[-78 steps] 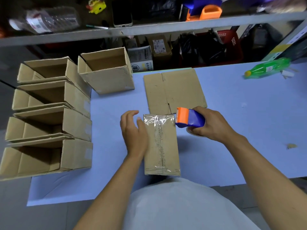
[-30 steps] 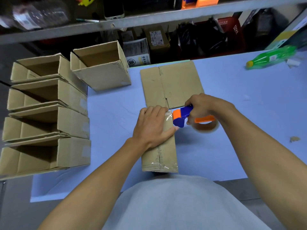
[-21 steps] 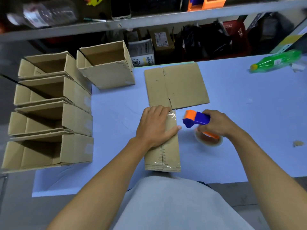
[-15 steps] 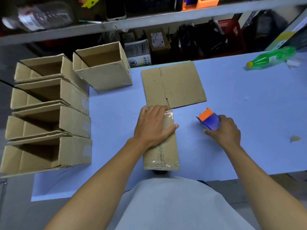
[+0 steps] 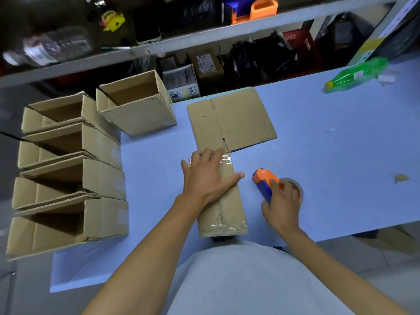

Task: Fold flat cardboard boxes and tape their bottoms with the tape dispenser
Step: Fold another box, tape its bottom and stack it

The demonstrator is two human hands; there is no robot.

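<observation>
Counting six folded boxes [image 5: 136, 110], one dispenser [image 5: 264, 180].

A pale blue tabletop [image 5: 341, 144] fills mid-frame; a cluttered grey shelf [image 5: 193, 39] crosses the top; grey floor [image 5: 22, 292] lower left.

The pale blue table [image 5: 329, 155] carries a taped box [image 5: 229, 208], a flat cardboard [image 5: 241, 119], the tape dispenser [image 5: 264, 183], a green bottle [image 5: 356, 73], and one open box [image 5: 138, 110] at its far left corner.

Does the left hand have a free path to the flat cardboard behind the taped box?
Probably yes: the left hand lies on the taped box, whose far end touches the flat cardboard; nothing stands between.
</observation>
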